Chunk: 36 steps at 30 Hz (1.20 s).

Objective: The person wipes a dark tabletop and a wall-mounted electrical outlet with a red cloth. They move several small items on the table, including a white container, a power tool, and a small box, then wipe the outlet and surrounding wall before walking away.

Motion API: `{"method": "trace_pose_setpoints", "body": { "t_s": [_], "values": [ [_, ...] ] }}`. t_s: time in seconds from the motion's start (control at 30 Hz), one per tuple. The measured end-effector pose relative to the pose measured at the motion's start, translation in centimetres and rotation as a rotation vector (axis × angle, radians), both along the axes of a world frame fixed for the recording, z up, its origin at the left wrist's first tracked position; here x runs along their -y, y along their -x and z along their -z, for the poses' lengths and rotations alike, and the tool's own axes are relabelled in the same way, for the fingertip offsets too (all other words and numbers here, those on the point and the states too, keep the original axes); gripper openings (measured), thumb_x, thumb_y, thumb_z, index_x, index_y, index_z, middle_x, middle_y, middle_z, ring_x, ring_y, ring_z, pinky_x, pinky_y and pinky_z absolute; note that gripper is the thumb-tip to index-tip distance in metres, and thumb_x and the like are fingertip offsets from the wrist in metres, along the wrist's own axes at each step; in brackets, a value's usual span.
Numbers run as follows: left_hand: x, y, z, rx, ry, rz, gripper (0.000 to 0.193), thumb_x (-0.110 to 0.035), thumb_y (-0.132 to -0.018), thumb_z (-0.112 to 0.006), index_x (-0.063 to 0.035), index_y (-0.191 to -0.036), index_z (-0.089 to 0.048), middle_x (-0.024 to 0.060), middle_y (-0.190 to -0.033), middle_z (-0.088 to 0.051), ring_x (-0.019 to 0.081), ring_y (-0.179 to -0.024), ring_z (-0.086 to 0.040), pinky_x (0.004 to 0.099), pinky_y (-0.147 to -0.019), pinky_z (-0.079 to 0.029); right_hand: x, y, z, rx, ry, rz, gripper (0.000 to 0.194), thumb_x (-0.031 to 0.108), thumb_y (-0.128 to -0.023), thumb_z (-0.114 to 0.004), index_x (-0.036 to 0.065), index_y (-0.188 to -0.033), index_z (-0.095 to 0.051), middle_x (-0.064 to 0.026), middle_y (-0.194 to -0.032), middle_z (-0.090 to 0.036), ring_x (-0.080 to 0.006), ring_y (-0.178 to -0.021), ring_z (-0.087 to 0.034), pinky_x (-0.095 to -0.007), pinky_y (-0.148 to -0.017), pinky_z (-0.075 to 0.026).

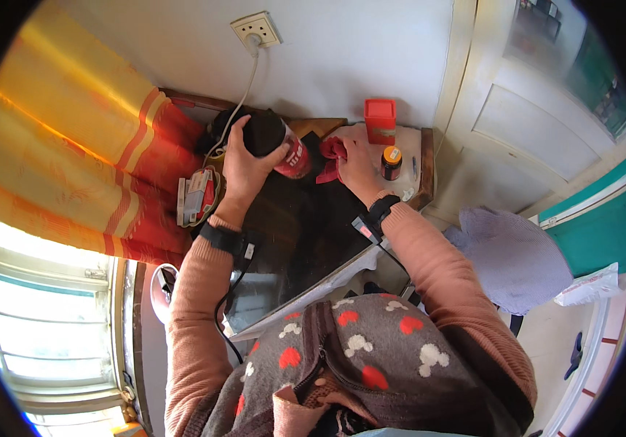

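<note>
My left hand (250,164) grips a black-lidded canister with a red printed side (295,158), tilted over the dark glossy tabletop (302,229). In my right hand (358,168) is a bunched red cloth (332,154), held just right of the canister and apart from it. Behind and right of that hand stands a red box (380,121). A dark jar with an orange lid (392,163) is close to the right hand's outer side. The far side of the canister is hidden.
Small boxes fill a holder (198,196) at the table's left, beside an orange curtain (83,142). A white cable (247,87) runs from a wall socket (257,31) down behind my left hand. A striped cloth-covered object (509,259) is at the right.
</note>
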<state>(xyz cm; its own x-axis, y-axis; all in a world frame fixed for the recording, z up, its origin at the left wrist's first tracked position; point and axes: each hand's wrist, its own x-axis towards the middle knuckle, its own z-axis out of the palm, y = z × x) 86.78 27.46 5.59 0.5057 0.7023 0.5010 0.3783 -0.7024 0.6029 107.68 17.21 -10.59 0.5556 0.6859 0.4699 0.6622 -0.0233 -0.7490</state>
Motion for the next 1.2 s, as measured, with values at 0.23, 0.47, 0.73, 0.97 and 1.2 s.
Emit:
{"method": "trace_pose_setpoints", "body": {
  "t_s": [0.23, 0.47, 0.73, 0.97, 1.2],
  "values": [
    [-5.5, -7.3, 2.1, 0.025, 0.001, -0.087, 0.096, -0.04, -0.074, -0.096, 0.0023, -0.147, -0.05, 0.0251, -0.138, -0.062, 0.0405, -0.13, -0.062, 0.0455, -0.112, -0.049, -3.1, -1.3, 1.6, 0.245, 0.039, 0.07, 0.06, 0.007, -0.089, -0.072, 0.013, -0.147, -0.057, -0.0233, -0.151, -0.051, -0.0481, -0.135, -0.05, -0.0568, -0.112, -0.047],
    [-8.3, -11.3, 5.1, -0.026, -0.001, -0.141, 0.099, -0.041, -0.073, -0.096, 0.0001, -0.149, -0.048, 0.0243, -0.143, -0.059, 0.0413, -0.132, -0.059, 0.0474, -0.112, -0.049, -3.4, -1.5, 3.6, 0.157, 0.585, 0.02, 0.058, 0.027, -0.098, -0.065, 0.022, -0.154, -0.053, -0.024, -0.164, -0.042, -0.0506, -0.139, -0.049, -0.0669, -0.116, -0.039],
    [-11.9, -13.4, 5.9, -0.08, 0.017, -0.186, 0.104, -0.05, -0.073, -0.094, 0.0011, -0.151, -0.049, 0.0276, -0.143, -0.059, 0.0431, -0.131, -0.06, 0.048, -0.113, -0.049, -4.6, -1.3, 3.5, 0.051, 0.593, 0.016, 0.056, 0.021, -0.096, -0.06, 0.018, -0.152, -0.057, -0.0227, -0.167, -0.041, -0.0485, -0.146, -0.045, -0.0623, -0.12, -0.033],
    [-12.3, -13.5, 5.9, -0.06, -0.048, -0.179, 0.099, -0.048, -0.075, -0.095, 0.0054, -0.147, -0.054, 0.0267, -0.137, -0.066, 0.0373, -0.126, -0.066, 0.0437, -0.11, -0.05, -4.9, -1.1, 4.6, 0.169, 0.564, 0.054, 0.053, 0.027, -0.099, -0.062, 0.018, -0.151, -0.059, -0.0224, -0.165, -0.043, -0.0492, -0.142, -0.048, -0.0636, -0.119, -0.034],
    [-12.6, -11.7, 6.0, -0.058, -0.037, -0.23, 0.1, -0.047, -0.073, -0.096, 0.0031, -0.147, -0.053, 0.0269, -0.145, -0.06, 0.0412, -0.131, -0.061, 0.0467, -0.114, -0.048, -4.5, -1.1, 4.3, 0.168, 0.567, 0.041, 0.051, 0.028, -0.102, -0.06, 0.017, -0.152, -0.058, -0.0229, -0.166, -0.041, -0.05, -0.143, -0.047, -0.0638, -0.121, -0.033]
  ]
}}
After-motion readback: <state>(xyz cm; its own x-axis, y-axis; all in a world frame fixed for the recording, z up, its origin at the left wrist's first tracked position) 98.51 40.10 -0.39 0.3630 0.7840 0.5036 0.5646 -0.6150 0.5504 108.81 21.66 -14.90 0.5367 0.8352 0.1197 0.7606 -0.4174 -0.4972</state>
